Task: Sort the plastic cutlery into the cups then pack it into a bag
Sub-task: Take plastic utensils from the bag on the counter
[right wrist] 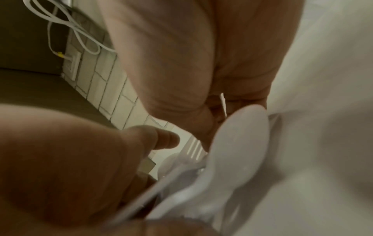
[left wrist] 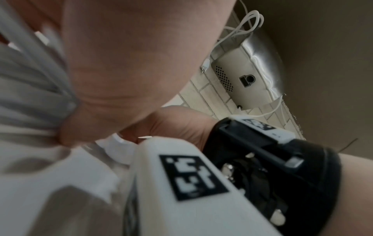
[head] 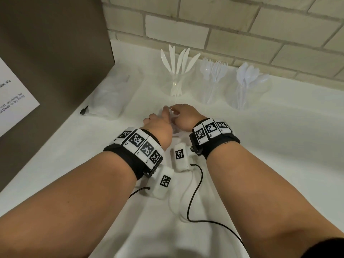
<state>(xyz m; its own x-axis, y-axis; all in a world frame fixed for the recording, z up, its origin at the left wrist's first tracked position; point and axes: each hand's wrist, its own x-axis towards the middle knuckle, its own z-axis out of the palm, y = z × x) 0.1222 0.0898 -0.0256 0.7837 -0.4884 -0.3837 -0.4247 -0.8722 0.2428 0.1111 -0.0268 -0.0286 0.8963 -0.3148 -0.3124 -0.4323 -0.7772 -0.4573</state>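
A white counter (head: 279, 146) runs along a pale brick wall (head: 242, 25), and a brown panel (head: 55, 43) with a printed notice (head: 13, 97) closes off the left side. At the back stand three clear cups in a row: the left cup (head: 176, 84) holds white knives (head: 176, 58) fanned upward, the middle cup (head: 210, 90) holds clear forks (head: 216, 69), and the right cup (head: 247, 94) holds clear spoons (head: 249, 75). To the left of the cups lies a clear plastic bag (head: 109, 97), crumpled, with a small black clip (head: 83, 110) at its near end. Nothing stands between the hands and the cups. Both hands meet on the counter just in front of the knife cup, over a small cluster of loose cutlery (head: 175, 125) that is mostly hidden under them. The left hand (head: 160, 127) reaches forward with a finger extended, its fingertips touching the pieces; whether it actually grips any I cannot tell. The right hand (head: 183, 116) curls its fingers down around the cluster, and its wrist view shows a spoon (right wrist: 238, 143) lying against the palm with fork tines (right wrist: 193, 148) just beyond, the thumb (right wrist: 149, 137) close alongside. Black cables (head: 193, 202) trail from the wrist cameras across the counter toward the person.
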